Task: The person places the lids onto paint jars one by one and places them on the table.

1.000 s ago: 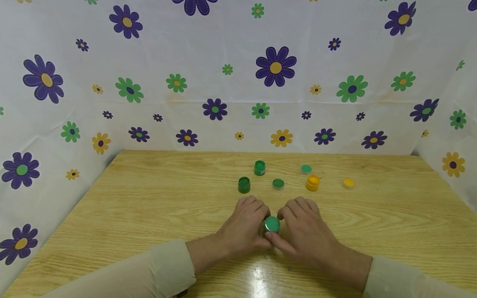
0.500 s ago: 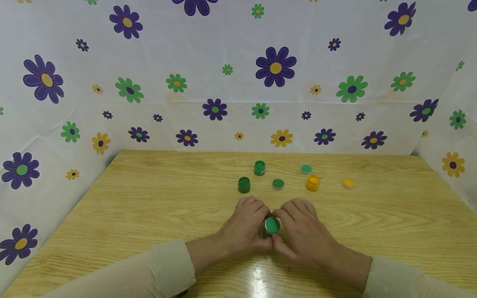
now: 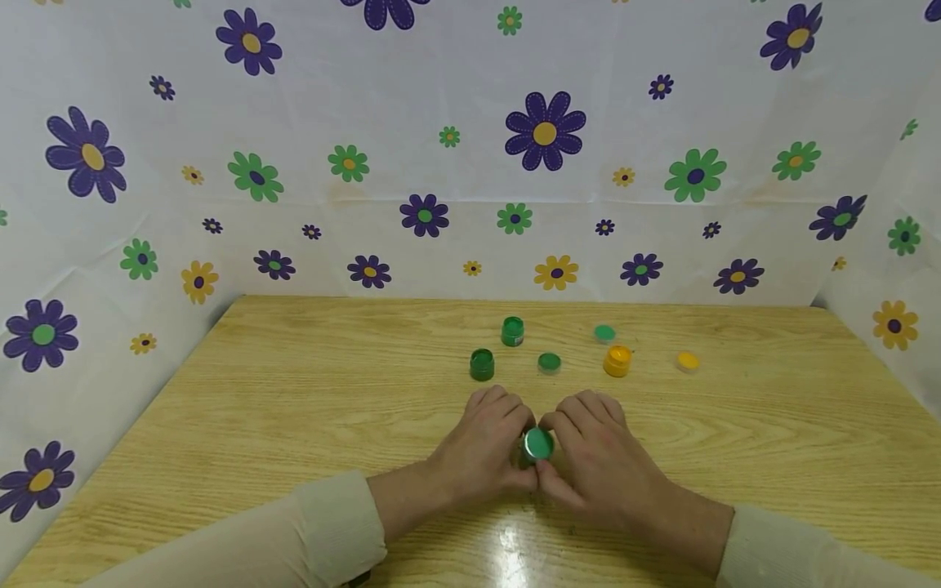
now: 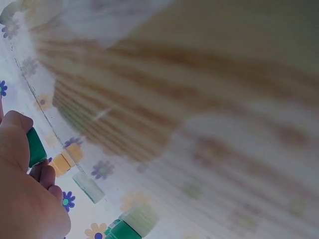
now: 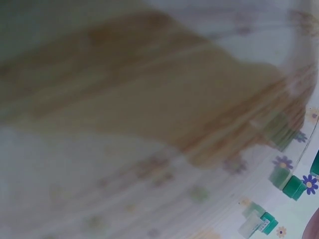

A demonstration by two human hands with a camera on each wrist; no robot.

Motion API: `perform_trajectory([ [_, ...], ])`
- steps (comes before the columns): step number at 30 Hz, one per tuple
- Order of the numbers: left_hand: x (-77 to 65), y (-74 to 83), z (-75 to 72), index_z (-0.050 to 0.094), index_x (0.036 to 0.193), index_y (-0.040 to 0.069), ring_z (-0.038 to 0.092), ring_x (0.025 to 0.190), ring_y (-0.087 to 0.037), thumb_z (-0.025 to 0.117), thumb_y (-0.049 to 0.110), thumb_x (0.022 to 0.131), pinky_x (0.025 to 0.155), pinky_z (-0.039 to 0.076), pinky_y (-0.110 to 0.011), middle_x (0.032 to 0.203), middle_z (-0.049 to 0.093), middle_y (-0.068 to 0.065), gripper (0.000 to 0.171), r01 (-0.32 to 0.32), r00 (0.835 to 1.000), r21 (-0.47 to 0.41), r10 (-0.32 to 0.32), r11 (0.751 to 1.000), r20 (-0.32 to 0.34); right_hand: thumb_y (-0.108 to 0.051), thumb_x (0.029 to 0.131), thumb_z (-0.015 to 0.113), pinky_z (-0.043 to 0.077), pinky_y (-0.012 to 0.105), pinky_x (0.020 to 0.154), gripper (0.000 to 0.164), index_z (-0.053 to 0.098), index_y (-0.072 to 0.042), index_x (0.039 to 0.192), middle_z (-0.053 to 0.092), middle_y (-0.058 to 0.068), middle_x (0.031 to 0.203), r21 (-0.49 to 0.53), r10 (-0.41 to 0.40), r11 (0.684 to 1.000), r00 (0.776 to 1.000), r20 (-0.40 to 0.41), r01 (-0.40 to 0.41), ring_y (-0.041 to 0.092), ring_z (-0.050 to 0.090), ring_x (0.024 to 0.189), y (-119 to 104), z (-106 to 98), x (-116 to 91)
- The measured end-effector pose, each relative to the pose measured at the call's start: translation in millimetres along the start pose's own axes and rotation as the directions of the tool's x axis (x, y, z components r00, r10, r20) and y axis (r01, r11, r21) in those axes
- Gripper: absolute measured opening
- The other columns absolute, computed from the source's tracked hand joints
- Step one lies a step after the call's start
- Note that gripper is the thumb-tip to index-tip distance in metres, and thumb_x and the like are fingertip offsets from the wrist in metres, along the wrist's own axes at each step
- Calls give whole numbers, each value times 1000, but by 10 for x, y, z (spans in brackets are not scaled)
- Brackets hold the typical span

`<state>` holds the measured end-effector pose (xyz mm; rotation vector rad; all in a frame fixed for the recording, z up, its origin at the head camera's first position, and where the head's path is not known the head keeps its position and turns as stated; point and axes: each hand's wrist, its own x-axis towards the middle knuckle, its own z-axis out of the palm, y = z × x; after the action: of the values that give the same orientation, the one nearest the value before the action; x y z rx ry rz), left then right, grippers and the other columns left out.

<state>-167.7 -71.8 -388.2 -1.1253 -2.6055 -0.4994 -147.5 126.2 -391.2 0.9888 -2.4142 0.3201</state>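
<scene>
In the head view a small green paint jar (image 3: 538,445) stands between the two hands near the middle of the table, its lighter green, shiny-rimmed top facing up. My left hand (image 3: 481,445) grips the jar from the left, fingers curled behind it and thumb in front. From the right, my right hand (image 3: 599,457) pinches the jar's upper edge with thumb and forefinger. The left wrist view shows part of the green jar (image 4: 36,148) beside the left hand's fingers. Only an edge of the right hand (image 5: 313,224) appears in the right wrist view. The jar's lower part is mostly hidden.
Beyond the hands stand an uncovered dark green jar (image 3: 482,365), a green jar (image 3: 512,331) and a yellow jar (image 3: 617,361). Loose lids lie near them: green (image 3: 549,363), lighter green (image 3: 604,333) and yellow (image 3: 688,362). A flowered cloth (image 3: 470,163) hangs behind the wooden table (image 3: 331,384).
My right forefinger has moved left onto the far edge of the jar top, and the right thumb has shifted slightly right along its near edge. The left hand keeps its grip.
</scene>
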Motion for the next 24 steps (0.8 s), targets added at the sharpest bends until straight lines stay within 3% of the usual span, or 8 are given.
perform_trajectory([
  [16,-2,13,-10,62,87,17,45,86,-10,88,44,70,86,37,-29,86,59,9,41,4,1000,9,-4,1000,17,-43,86,64,35,35,84,26,60,-18,89,52,-7,88,13,76,997,995,57,-77,14,44,88,-16,-29,2],
  [24,2,13,1,64,90,16,45,86,-10,85,45,72,87,38,-29,86,59,9,40,4,1000,9,-4,1000,19,-43,84,66,35,37,87,30,63,-16,98,54,-6,94,53,102,993,991,83,-107,14,44,92,-11,-45,-7],
])
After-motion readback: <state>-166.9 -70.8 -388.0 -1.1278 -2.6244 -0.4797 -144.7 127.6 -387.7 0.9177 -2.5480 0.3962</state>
